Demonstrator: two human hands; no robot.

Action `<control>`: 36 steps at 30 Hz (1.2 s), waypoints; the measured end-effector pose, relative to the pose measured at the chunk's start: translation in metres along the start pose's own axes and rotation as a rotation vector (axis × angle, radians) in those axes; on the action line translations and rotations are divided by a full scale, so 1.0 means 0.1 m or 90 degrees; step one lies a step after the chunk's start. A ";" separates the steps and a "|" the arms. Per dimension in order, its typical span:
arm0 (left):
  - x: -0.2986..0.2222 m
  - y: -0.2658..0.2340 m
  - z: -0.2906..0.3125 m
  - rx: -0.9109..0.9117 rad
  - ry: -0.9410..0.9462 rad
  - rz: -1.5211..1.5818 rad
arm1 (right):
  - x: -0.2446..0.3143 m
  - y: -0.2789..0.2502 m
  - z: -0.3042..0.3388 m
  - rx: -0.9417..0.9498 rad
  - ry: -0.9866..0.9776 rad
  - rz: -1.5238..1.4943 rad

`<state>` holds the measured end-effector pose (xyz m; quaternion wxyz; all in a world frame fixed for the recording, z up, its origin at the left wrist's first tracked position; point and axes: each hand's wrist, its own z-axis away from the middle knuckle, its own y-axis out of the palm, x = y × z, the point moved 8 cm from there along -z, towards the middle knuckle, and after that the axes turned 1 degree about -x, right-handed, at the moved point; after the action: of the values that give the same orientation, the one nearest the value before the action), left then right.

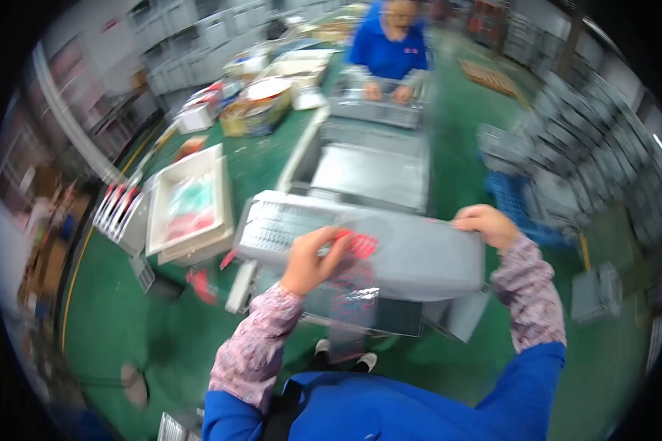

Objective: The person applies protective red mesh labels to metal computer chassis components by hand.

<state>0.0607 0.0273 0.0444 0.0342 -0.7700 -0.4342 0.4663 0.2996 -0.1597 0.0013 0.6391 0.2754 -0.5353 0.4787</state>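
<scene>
In front of me lies a large grey plastic housing [434, 253] with rounded ends and a slotted grille at its left. My left hand [310, 261] is over its middle, thumb and fingers pinched at the top of a clear plastic strip with red marks [354, 298]. The strip hangs down over the near side of the housing. Beside those fingertips a red patterned patch [362, 245] shows against the grey surface. My right hand [489, 226] is closed on the far right corner of the housing. Motion blurs fine detail.
Beyond the housing, a bench [301, 151] carries a large grey tray [368, 176]. A co-worker in blue [390, 44] handles a grey crate [379, 110] across from me. White bins [224, 198] stand left; stacked grey parts [588, 147] and a blue pallet [518, 202] stand right.
</scene>
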 end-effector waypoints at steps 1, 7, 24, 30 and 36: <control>-0.06 -0.08 0.06 -0.036 0.028 -0.053 | -0.03 -0.09 0.06 -0.039 0.032 -0.008; 0.39 -0.36 -0.01 -0.116 -0.021 0.008 | 0.79 0.88 0.64 -0.117 -0.342 0.327; 0.34 -0.12 -0.09 0.077 0.131 0.291 | -1.23 5.85 -2.75 -0.123 0.084 -0.018; 0.30 -0.04 -0.10 0.044 0.182 0.401 | -1.38 5.82 -3.04 -0.256 0.202 0.218; 0.36 -0.09 -0.10 0.018 0.158 0.400 | -1.24 6.00 -2.77 -0.134 0.024 -0.172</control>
<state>0.0692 0.0621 0.0291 -0.0480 -0.9166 -0.1614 0.3626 -0.1242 0.2739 -0.2890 0.7327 0.2675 -0.5287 0.3347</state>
